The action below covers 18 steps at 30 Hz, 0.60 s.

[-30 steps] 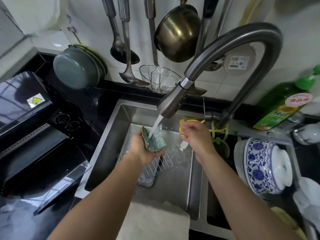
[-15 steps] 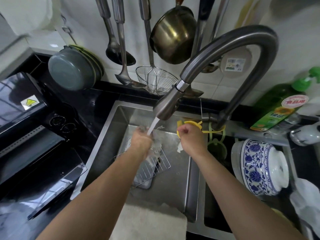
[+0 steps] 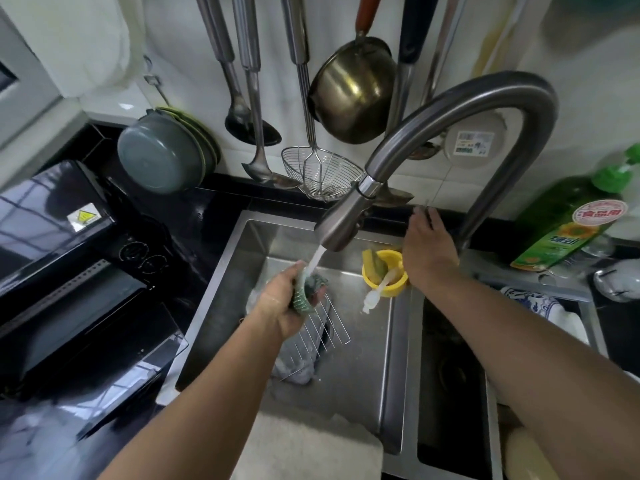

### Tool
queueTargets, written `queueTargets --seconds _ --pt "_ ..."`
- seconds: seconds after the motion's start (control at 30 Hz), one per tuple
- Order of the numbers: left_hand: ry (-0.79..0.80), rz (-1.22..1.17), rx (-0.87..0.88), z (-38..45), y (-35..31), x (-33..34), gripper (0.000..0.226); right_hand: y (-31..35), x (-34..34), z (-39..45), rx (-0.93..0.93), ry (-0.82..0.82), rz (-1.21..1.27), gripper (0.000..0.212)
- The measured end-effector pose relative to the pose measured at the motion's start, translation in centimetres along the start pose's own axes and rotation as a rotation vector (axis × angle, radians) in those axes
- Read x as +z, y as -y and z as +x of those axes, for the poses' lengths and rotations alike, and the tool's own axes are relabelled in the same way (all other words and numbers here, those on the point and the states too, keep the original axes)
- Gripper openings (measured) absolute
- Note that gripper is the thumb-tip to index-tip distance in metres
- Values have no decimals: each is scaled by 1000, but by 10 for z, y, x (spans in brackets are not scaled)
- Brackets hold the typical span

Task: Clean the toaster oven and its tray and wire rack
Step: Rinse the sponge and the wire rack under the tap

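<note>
- Toaster oven (image 3: 62, 271) stands door-open on the worktop, left of the sink (image 3: 391, 341).
- Wire rack (image 3: 322, 332) lies in the sink, under the left hand (image 3: 287, 306).
- Step in hand, likely: rinsing the scouring pad (image 3: 310, 289); left hand squeezes it under the stream.
- Right hand (image 3: 427, 251) reaches the faucet (image 3: 450, 116) base; grip unclear. Next: probably water off, then scrub the rack.

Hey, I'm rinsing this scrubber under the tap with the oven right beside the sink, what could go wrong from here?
Water is running from the faucet onto the scrubber in your left hand, so splash could reach the open toaster oven on the counter next to the sink. The wire rack sits tilted in the basin and may slip if bumped. Your right hand is reaching behind the faucet, close to the yellow cup; it might knock it.
</note>
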<state>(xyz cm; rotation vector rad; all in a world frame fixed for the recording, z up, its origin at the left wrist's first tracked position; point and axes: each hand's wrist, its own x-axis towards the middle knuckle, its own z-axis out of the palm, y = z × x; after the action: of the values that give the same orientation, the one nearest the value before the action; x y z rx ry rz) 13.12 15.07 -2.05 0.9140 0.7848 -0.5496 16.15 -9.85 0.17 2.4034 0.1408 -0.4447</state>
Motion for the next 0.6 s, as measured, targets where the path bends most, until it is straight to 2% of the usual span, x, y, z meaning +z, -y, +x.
queueTargets --seconds 0.07,0.17,0.23,0.3,0.33,0.4,0.47,0.6 --pt "38 -38 -8 -5 0 -7 37 -2 -2 4 25 14 15 57" --pt "113 63 5 -17 -2 -19 52 7 -9 4 24 -7 132 50" --pt "93 103 31 -23 2 -23 46 24 -6 -9 4 -96 363 51" --pt "-6 100 81 -25 6 -27 33 50 1 -35 -8 -207 656 48" --pt "-33 89 95 -27 8 -30 26 64 4 -51 11 -259 823 42" --pt "-30 33 114 -33 8 -38 33 95 11 -79 85 -305 1150 25" --pt "-22 37 154 -39 9 -43 39 119 15 -102 150 -254 1411 16" --pt "-138 139 261 -52 11 -40 35 141 11 -126 312 -3 1804 17"
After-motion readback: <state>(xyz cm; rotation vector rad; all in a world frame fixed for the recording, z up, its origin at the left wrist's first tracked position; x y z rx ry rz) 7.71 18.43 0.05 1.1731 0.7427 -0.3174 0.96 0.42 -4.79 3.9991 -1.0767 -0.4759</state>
